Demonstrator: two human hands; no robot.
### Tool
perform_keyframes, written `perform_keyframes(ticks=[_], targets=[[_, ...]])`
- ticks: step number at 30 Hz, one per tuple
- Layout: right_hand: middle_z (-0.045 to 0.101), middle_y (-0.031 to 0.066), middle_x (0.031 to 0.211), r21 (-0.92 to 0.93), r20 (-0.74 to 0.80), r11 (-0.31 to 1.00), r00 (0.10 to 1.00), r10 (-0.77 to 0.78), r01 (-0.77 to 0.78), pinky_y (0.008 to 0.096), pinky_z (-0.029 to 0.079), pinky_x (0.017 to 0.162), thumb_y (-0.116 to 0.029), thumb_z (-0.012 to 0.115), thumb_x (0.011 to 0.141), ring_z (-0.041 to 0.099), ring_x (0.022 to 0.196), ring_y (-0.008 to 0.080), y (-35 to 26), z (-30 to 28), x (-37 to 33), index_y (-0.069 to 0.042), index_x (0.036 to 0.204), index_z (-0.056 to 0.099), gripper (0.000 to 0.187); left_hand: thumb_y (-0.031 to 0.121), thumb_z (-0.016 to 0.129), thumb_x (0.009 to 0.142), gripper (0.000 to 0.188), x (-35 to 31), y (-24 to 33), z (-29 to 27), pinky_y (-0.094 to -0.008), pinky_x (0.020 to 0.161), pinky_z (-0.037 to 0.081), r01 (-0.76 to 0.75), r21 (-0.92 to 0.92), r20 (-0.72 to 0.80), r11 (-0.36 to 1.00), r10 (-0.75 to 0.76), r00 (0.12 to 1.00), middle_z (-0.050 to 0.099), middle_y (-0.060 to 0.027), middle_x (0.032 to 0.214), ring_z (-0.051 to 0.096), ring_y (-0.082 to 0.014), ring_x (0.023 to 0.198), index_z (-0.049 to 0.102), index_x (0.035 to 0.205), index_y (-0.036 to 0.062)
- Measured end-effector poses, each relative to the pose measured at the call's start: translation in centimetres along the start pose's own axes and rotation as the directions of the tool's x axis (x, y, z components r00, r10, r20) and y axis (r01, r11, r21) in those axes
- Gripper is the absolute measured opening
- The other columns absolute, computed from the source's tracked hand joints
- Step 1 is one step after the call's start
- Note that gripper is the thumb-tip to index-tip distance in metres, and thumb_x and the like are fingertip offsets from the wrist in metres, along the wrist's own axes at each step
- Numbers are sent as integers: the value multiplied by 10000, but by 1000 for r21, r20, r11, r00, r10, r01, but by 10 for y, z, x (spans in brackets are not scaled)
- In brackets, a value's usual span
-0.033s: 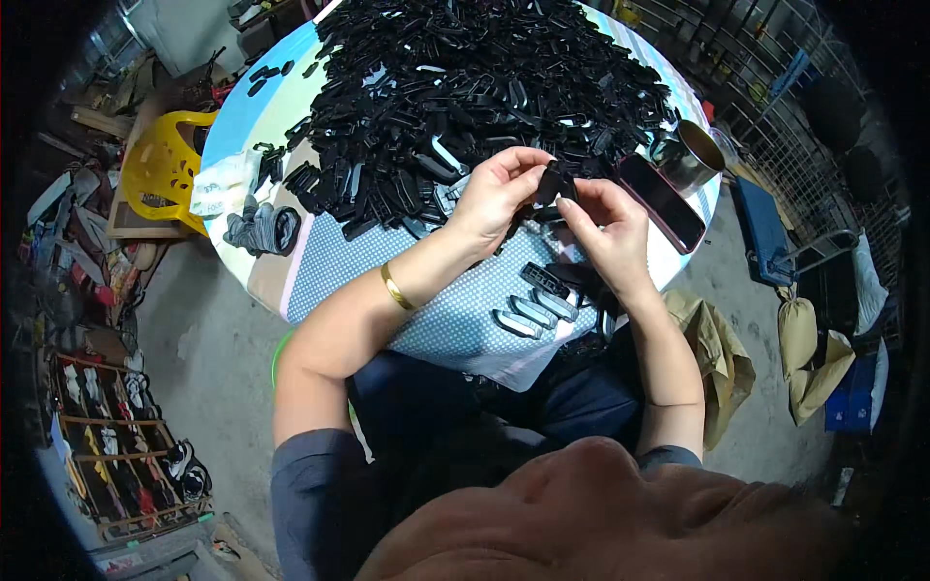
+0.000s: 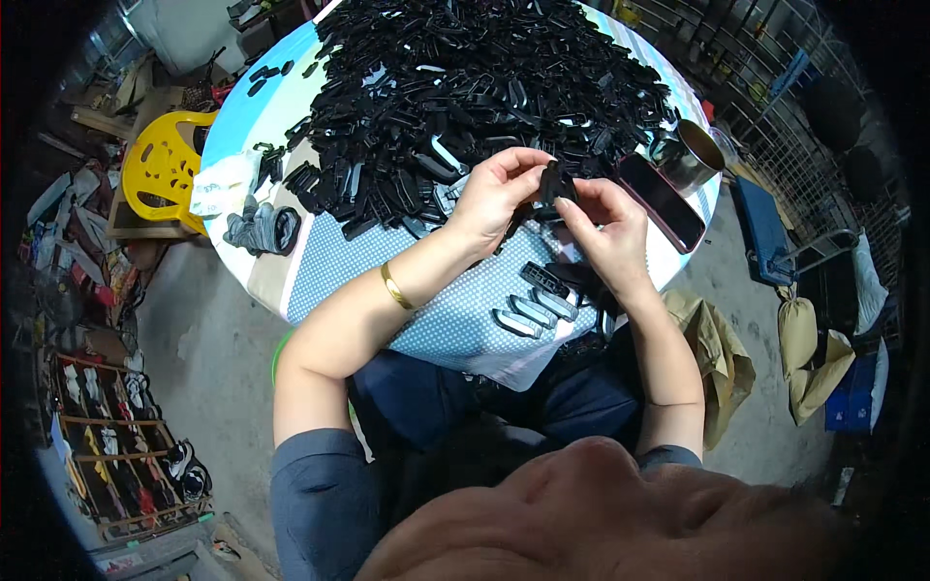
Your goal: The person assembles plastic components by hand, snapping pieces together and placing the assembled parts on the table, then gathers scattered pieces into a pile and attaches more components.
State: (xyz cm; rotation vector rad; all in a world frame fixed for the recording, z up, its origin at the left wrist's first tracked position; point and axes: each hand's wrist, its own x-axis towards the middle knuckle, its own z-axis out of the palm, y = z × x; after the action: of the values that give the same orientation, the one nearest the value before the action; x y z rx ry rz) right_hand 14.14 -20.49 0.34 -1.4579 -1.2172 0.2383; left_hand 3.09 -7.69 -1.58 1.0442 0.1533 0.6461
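Observation:
Both hands meet over the near side of a round table, holding one small black plastic part (image 2: 553, 184) between them. My left hand (image 2: 497, 198) pinches it from the left with thumb and forefinger; a gold bangle circles that wrist. From the right, the thumb and fingers of my right hand (image 2: 610, 228) close on the same part. The fingers cover some of it, so its exact kind cannot be made out. Below the hands, a short row of dark, shiny elongated parts (image 2: 532, 311) lies on the cloth, with more black pieces (image 2: 548, 279) beside my right wrist.
A large heap of black plastic parts (image 2: 465, 97) covers the far tabletop (image 2: 339, 276). At right lie a phone (image 2: 664, 205) and a metal cup (image 2: 690, 157). Grey gloves (image 2: 262, 228) and a white packet (image 2: 225, 184) sit left, near a yellow chair (image 2: 160, 169).
The black plastic part between my fingers shows at a slightly different angle. My arms and the things on the table stay in place.

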Motion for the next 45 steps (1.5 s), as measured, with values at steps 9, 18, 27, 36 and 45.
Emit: perform_keyframes(ticks=[9, 18, 27, 36, 45], targets=[[574, 113, 895, -413, -60, 865, 939, -339, 286, 275, 515, 519, -62, 707, 722, 622, 648, 209, -3, 1, 1, 17, 877, 591, 209, 47, 541, 893, 287, -14, 9, 25, -222, 790, 472, -165, 264, 28, 950, 163, 986, 628, -65, 1026, 586, -100, 881, 567, 1170, -23], [637, 106, 890, -55, 169, 998, 985, 24, -15, 267, 477, 597, -188, 680, 809, 602, 709, 142, -5, -9, 6, 12, 1017, 609, 297, 58, 564, 886, 243, -9, 20, 15, -231, 799, 466, -51, 231, 119, 971, 24, 993, 616, -49, 991, 581, -120, 893, 613, 1112, -18], [640, 165, 737, -256, 107, 949, 981, -160, 182, 335, 486, 570, -215, 679, 801, 643, 642, 287, -11, -5, 0, 12, 917, 652, 257, 64, 592, 865, 212, -9, 33, 15, -213, 765, 435, -213, 558, 182, 802, 132, 974, 574, -16, 905, 548, -100, 855, 655, 1058, 4], [582, 13, 612, 840, 191, 505, 761, -620, 201, 462, 433, 777, -479, 455, 928, 537, 532, 135, -90, -60, -8, -69, 693, 594, 492, 181, 652, 798, 301, -19, 37, 28, -305, 688, 500, -262, 899, 347, 351, -204, 915, 654, -143, 788, 645, -211, 722, 638, 1041, 4], [516, 14, 538, 998, 47, 58, 665, -745, -6, 220, 459, 445, -301, 415, 958, 513, 485, 101, -139, -43, -22, -98, 549, 486, 463, 234, 596, 844, 258, -21, 11, 18, -370, 857, 439, -490, 845, 517, 212, -92, 851, 634, -140, 969, 574, -290, 933, 657, 951, 7]])
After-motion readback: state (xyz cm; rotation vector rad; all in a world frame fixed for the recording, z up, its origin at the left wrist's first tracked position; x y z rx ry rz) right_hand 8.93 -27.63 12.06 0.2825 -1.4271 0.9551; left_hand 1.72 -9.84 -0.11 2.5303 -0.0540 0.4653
